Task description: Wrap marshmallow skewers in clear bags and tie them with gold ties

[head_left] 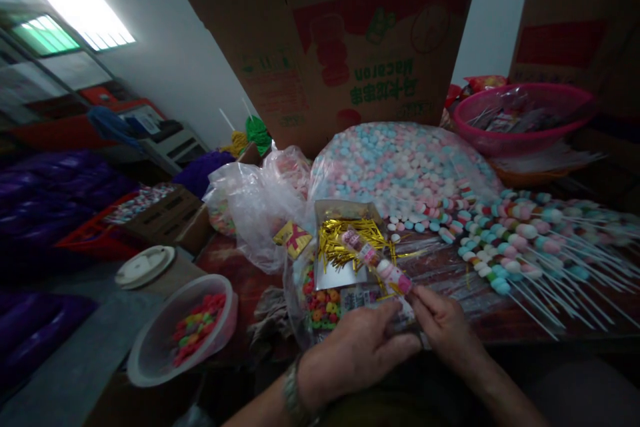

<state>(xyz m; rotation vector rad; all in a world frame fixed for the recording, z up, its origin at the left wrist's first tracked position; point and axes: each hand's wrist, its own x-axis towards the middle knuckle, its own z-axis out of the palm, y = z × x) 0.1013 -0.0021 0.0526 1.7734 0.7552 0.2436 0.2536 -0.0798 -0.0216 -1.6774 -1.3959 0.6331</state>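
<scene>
My right hand (443, 320) is closed around the lower end of a wrapped candy skewer (377, 261), which slants up to the left over a tray of gold twist ties (345, 240). Just left of it, my left hand (363, 347) reaches across with its fingers near a clear plastic wrapper (357, 299); whether they grip it is too blurred to tell. Under the tray lies a bag of colourful ring candies (325, 307). Bare marshmallow skewers (530, 233) are piled on the right, their white sticks pointing toward the front right.
Behind stands a large bag of pastel marshmallows (390, 160) before a tall cardboard box (380, 47). A pink basin (525, 140) sits back right. A translucent bowl (145, 353) of red and mixed candies and a round-lidded container (147, 267) are at the left.
</scene>
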